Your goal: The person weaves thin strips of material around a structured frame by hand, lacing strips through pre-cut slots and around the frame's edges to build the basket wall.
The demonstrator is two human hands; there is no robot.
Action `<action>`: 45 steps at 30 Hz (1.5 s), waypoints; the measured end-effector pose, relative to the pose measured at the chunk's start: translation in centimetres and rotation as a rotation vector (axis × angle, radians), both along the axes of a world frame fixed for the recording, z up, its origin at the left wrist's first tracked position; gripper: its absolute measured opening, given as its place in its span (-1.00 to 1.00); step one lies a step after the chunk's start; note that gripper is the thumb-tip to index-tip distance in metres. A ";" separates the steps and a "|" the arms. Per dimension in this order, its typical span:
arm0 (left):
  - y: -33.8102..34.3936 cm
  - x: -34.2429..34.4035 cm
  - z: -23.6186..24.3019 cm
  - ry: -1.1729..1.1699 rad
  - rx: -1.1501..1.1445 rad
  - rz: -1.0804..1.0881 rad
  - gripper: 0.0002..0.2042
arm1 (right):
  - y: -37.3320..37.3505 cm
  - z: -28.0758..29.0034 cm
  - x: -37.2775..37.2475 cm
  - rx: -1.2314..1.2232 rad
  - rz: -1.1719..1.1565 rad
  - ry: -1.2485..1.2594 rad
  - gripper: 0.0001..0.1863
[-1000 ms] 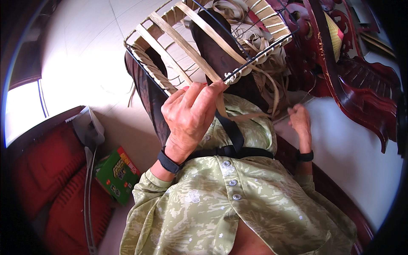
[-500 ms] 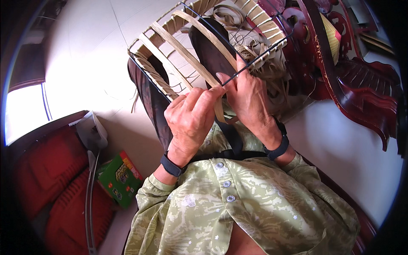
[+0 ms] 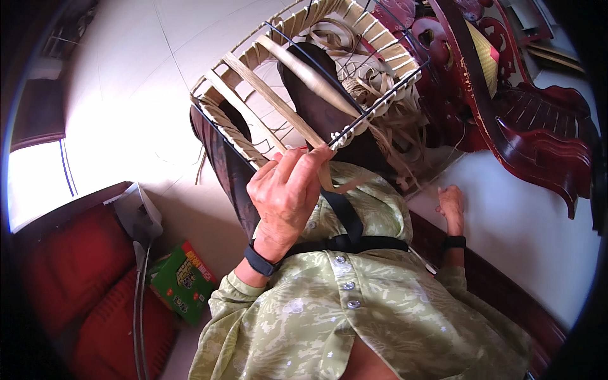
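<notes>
A rectangular black wire basket frame (image 3: 373, 113) rests tilted over my lap and knees, its side partly wrapped with tan flat strips and pale cord. Three flat tan strips (image 3: 278, 98) run across its open middle. My left hand (image 3: 285, 187) is closed at the near rim, pinching the end of one strip against the wire. Pale cord loops (image 3: 342, 139) sit on the rim just right of those fingers. Apart from the frame, my right hand (image 3: 451, 204) is out to the right with curled fingers; whatever they may hold is too small to make out.
Loose tan strips (image 3: 402, 136) hang in a tangle beyond the frame's right side. A carved dark-red wooden chair (image 3: 506, 136) stands at right. Lower left are red cushions (image 3: 73, 250), a green box (image 3: 183, 282) and a grey-white bin-like container (image 3: 139, 206).
My right hand has left the frame's near rim and moved out to the right. Pale cord loops now show on the rim where it was. My left hand keeps its grip.
</notes>
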State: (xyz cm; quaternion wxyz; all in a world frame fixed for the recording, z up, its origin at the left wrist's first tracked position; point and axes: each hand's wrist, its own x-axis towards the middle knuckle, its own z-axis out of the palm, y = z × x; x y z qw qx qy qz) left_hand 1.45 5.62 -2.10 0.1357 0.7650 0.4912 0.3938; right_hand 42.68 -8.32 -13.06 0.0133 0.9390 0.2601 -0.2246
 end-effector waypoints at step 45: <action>-0.3 0.6 -0.3 -0.023 0.049 0.052 -0.68 | 14.1 10.0 -25.8 0.800 0.736 0.338 -0.44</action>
